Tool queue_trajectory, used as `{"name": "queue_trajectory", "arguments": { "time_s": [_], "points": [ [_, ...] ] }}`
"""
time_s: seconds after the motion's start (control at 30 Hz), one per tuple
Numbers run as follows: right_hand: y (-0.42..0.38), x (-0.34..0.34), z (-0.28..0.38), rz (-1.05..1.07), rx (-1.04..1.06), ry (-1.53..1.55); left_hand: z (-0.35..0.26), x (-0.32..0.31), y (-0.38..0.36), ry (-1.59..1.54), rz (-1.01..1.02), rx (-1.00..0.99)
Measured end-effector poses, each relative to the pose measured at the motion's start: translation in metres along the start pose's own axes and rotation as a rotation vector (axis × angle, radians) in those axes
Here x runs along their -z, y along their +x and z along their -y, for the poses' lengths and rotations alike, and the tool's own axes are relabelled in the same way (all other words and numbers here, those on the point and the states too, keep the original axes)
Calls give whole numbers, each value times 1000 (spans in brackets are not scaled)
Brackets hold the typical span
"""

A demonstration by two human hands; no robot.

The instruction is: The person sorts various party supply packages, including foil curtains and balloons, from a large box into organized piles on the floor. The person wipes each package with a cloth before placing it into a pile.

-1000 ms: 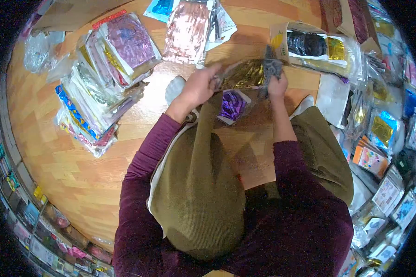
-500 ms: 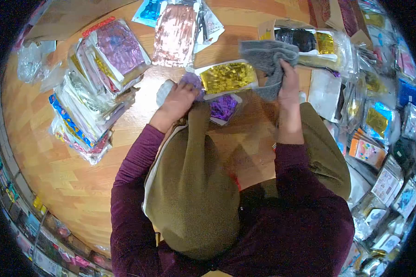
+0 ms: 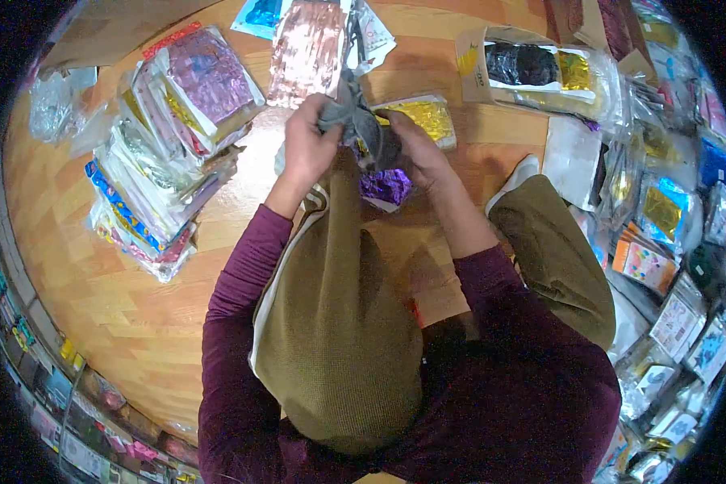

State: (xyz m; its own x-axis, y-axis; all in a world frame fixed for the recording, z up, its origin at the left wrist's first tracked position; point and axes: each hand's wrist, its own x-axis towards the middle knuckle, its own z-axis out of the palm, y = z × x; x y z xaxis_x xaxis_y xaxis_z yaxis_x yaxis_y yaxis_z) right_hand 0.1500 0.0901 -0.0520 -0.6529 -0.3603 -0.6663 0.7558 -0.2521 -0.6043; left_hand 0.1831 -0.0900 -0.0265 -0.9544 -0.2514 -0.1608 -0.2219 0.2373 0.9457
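A crumpled grey cloth is bunched between my two hands above the floor. My left hand pinches its left side with closed fingers. On its right side my right hand grips the darker folds. Partly behind my right hand lies a gold foil packet. A purple foil packet rests just below the cloth, near my knee. Farther away, a rose-gold foil packet lies flat on the floor. The cloth and hands hide what is directly under them.
Stacked plastic packets and a pile topped by a lilac foil packet are at the left. An open cardboard box holds black and gold foil packets. Many wrapped packets crowd the right side. A blue packet lies at the top.
My right hand has brought the grey cloth leftward from beside the box. My left hand has left the lilac item on the floor, moved slightly up, and taken hold of the cloth.
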Motion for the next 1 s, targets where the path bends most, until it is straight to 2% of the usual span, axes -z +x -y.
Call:
{"name": "queue_trajectory", "arguments": {
  "time_s": [0.03,0.07,0.1,0.13,0.17,0.2,0.23,0.27,0.33,0.37,0.4,0.43,0.47,0.5,0.53,0.57,0.6,0.67,0.73,0.77,0.83,0.87,0.93,0.97,1.0],
  "points": [
    [-4,-6,-2,96,-15,-1,0,-2,-6,107,110,-187],
    [-9,-14,-5,98,-17,3,1,-4,-10,214,222,-378],
    [-12,-22,-7,-18,-45,9,0,-6,-15,316,351,-475],
    [-13,-26,-8,-135,-72,16,-2,-10,-16,319,351,-479],
    [-12,-27,-11,-189,39,79,-3,-15,-19,216,439,-456],
    [-3,-12,-18,-190,38,83,-5,-17,-20,112,525,-427],
    [12,15,-24,-255,92,34,-7,-17,-20,-38,560,-317],
    [18,35,-27,-322,144,-17,0,-17,-20,-38,560,-312],
    [3,31,4,-550,365,-199,17,-18,-20,-110,269,-14],
    [4,46,9,-550,367,-199,22,-15,-19,-217,145,98],
    [10,66,15,-580,450,-477,29,-13,-16,-219,142,93],
    [11,76,19,-606,526,-759,37,-13,-15,-397,84,354],
    [11,85,18,-605,527,-761,44,-12,-16,-573,24,619],
    [10,90,18,-622,541,-1124,45,-10,-18,-553,96,726],
    [10,93,17,-627,545,-1488,47,-13,-18,-554,97,725],
    [15,101,2,-622,665,-1463,51,-18,-21,-518,150,723],
    [17,103,-9,-623,663,-1463,52,-23,-22,-480,203,721],
    [23,103,-27,-558,660,-1809,47,-25,-19,-525,143,752],
    [27,99,-38,-610,698,-1773,64,-24,-12,-524,275,773],
    [27,97,-37,-633,655,-1759,71,-25,-8,-522,276,775],
    [23,93,-32,-664,611,-1749,80,-29,-4,-167,342,683],
    [21,91,-29,-635,615,-1723,83,-32,-4,-170,346,679],
    [22,84,-26,-605,623,-1700,92,-38,-5,0,295,436],
    [24,77,-30,-472,807,-1608,97,-40,-5,-2,297,438],
    [27,67,-35,-337,981,-1503,102,-42,-4,145,273,309]
  ]
}}
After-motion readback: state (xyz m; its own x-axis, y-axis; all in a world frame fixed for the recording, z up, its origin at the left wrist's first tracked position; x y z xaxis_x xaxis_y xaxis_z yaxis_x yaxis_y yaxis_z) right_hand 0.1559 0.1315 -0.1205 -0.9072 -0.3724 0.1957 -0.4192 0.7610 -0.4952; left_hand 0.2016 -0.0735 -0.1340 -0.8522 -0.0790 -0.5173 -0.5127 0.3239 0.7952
